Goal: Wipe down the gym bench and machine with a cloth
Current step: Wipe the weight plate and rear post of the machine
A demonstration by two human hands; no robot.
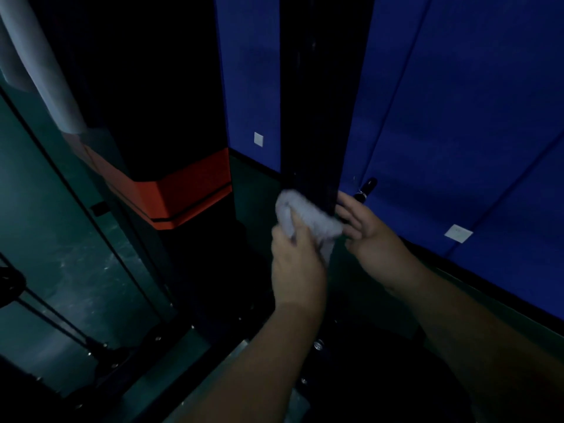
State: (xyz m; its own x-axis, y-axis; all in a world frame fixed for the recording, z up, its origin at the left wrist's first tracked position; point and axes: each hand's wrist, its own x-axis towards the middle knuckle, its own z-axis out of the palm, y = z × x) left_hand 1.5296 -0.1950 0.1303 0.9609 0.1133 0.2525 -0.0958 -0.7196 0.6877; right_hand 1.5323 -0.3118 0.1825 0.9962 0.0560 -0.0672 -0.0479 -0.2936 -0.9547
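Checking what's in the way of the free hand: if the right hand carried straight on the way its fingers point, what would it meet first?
Probably the black upright post: the right hand points up-left, fingertips already at its right edge beside the cloth. Depth is hard to judge in this dim view.

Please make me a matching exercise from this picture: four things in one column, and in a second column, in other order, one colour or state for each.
Things:
1. cloth
2. wall padding
3. upright post
4. right hand

Colours or states:
A. blue
B. black
C. pale grey, gripped by the left hand
D. fingers straight, beside the post

Pairs: 1-C, 2-A, 3-B, 4-D
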